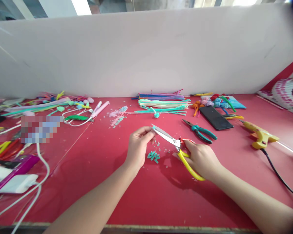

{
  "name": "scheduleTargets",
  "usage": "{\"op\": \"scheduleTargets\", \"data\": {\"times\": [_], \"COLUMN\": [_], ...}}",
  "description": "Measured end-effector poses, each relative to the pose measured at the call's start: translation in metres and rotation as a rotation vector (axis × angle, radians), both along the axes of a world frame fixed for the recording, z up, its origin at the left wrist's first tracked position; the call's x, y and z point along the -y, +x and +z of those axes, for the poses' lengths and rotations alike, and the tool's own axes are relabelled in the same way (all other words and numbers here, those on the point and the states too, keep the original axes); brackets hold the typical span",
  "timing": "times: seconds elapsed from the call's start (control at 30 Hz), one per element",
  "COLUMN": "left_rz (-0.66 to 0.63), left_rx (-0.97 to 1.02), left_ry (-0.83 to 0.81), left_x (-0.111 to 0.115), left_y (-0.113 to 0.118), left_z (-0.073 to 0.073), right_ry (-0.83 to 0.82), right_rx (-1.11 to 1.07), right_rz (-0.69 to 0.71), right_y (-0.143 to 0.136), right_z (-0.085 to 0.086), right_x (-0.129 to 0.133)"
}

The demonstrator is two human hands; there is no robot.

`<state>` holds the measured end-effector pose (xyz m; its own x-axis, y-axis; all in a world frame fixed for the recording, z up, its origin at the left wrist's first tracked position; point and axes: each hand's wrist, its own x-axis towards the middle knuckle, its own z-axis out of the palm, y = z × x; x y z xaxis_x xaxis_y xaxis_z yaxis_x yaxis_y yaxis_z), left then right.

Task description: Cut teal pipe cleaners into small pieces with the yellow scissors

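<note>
Scissors (166, 136) with one yellow and one red handle are in my right hand (200, 156), its fingers wrapped round the grips. Their blades point up and left, close together. At the blade tips my left hand (139, 143) is closed in a pinch; whatever is between its fingertips is too small or hidden to name. Just below the blades lies a small pile of short teal cut pieces (153, 156), with tiny scraps scattered around it. Teal-handled pliers (200, 130) rest on the red table (161, 198) beyond my right hand.
Bundles of pipe cleaners (162, 104) lie along the white partition (146, 55). On the right are a black phone (216, 117), a yellow glue gun (262, 135) with its cord, and fuzzy pompoms (207, 101). White cables (42, 159) and a pink tool (100, 109) occupy the left.
</note>
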<state>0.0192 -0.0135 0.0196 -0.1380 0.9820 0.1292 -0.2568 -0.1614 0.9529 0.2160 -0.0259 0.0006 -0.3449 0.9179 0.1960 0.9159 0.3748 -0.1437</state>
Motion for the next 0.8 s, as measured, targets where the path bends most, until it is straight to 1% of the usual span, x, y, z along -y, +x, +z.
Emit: {"op": "scheduleTargets", "data": {"times": [0.27,0.57,0.8], "left_rz": [-0.011,0.012,-0.004], "left_rx": [-0.006,0.018,0.003], "left_ry": [-0.008,-0.028,-0.011], "left_x": [-0.0003,0.0012,0.0006], "left_y": [-0.0009,0.0012,0.0000], "left_z": [-0.0004,0.0029,0.0011], "right_ry": [0.037,0.017,0.005], "right_rx": [0.010,0.021,0.030], "right_rz": [0.004,0.010,0.001], "right_y": [0.0018,0.0025,0.0019], "right_z": [-0.0032,-0.0029,-0.0021], "right_x": [-0.0008,0.0001,-0.0001]}}
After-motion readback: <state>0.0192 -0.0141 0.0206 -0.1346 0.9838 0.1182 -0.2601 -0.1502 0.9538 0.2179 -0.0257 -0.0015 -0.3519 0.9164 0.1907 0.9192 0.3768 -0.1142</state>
